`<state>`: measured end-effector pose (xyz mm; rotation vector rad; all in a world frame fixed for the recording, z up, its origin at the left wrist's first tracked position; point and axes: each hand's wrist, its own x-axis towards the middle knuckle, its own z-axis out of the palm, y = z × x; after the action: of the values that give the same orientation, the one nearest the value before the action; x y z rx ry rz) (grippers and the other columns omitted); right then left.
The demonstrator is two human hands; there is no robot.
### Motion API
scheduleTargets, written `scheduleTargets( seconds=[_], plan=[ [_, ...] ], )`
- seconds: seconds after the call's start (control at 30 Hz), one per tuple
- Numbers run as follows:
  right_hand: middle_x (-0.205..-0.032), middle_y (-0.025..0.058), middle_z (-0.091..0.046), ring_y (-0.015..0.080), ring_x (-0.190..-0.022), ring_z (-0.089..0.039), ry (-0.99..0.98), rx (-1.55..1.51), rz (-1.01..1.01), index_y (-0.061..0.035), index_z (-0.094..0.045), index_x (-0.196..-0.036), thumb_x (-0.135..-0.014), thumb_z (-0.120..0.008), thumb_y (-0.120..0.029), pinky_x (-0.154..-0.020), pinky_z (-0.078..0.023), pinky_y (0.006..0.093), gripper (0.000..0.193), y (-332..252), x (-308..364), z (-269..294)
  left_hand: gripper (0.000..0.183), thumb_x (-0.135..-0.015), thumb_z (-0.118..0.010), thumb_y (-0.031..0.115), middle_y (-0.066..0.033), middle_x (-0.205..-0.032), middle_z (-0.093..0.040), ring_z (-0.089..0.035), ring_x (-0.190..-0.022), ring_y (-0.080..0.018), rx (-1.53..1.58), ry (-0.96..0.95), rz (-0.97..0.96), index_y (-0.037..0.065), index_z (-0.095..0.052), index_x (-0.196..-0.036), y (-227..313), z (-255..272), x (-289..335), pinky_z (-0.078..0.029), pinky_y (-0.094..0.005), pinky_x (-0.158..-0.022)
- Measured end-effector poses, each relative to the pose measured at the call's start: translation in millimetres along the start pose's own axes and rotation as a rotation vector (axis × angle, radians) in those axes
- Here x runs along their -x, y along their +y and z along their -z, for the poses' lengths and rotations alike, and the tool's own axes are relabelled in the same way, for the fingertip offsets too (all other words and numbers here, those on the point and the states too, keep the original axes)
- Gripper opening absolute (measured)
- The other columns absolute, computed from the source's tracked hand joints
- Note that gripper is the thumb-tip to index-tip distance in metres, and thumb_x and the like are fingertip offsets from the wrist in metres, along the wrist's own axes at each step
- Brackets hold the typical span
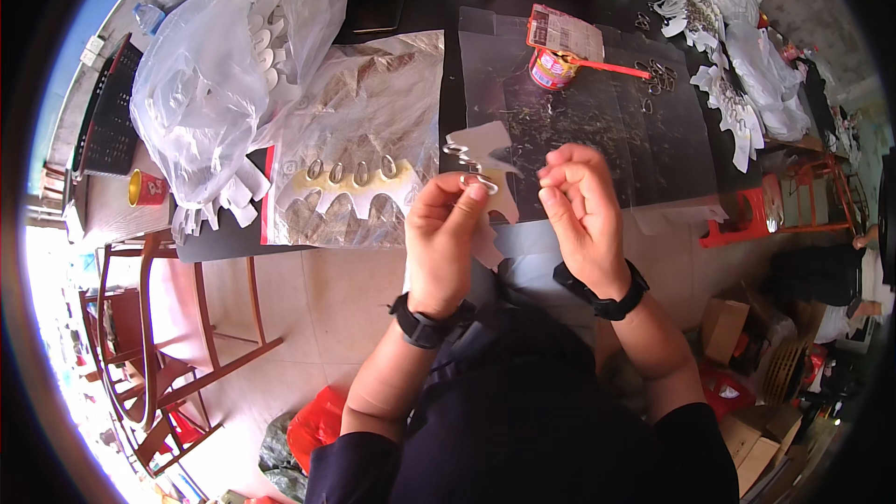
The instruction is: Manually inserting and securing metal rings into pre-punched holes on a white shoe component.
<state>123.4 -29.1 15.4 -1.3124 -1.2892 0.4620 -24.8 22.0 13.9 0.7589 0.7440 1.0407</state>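
One dark worktop [434,9] stands over a pale tiled floor [308,303], a wooden chair [147,308] left, a red stool [733,226] right. Above its near edge, the left hand [439,252] pinches a pale, jagged-edged piece [487,145] with silvery loops; the right hand [590,219] is loosely curled, its hold unclear. Four oval loops [361,174] line one scalloped white strip [327,196] lying left.

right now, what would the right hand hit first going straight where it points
The right hand would likely meet the pale piece in the left hand, though depth is unclear.
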Motion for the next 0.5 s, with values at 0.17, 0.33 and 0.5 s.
scheduleTargets(
  seconds=[0.17, 0.33, 0.5],
  plan=[
    [-0.104, 0.0135, -0.049, 0.0245, -0.085, -0.056, -0.160, 0.260, 0.195, -0.0023, -0.056, -0.085, -0.075, -0.069, 0.000, -0.074, -0.046, 0.0326, 0.016, -21.7, -18.7, 3.4, 0.006, -0.089, -0.060, 0.005, 0.0008, -0.081, -0.062, -0.052, -0.066, -0.0020, -0.241, -0.020, -0.070, 0.002, -0.060, -0.094, -11.0, -6.4, 7.0, -0.040, -0.0156, -0.056],
    [-0.103, 0.0133, -0.049, 0.0246, -0.083, -0.055, -0.206, 0.243, 0.187, -0.0006, -0.053, -0.086, -0.076, -0.065, 0.004, -0.071, -0.046, 0.0325, 0.016, -14.8, -13.4, 1.9, 0.008, -0.090, -0.059, 0.005, -0.0005, -0.082, -0.064, -0.054, -0.065, -0.0024, -0.351, -0.064, -0.166, 0.002, -0.061, -0.096, -14.4, -10.3, 6.3, -0.041, -0.0161, -0.055],
    [-0.105, 0.0104, -0.048, 0.0149, -0.084, -0.054, -0.103, -0.222, -0.250, 0.0004, -0.052, -0.088, -0.082, -0.059, 0.004, -0.071, -0.046, 0.0277, 0.011, -4.1, 1.8, -5.5, 0.007, -0.089, -0.059, 0.004, -0.0016, -0.087, -0.064, -0.056, -0.077, -0.0048, 0.112, -0.083, 0.113, 0.001, -0.061, -0.095, -11.6, -9.4, 7.2, -0.045, -0.0188, -0.068]
  ],
)
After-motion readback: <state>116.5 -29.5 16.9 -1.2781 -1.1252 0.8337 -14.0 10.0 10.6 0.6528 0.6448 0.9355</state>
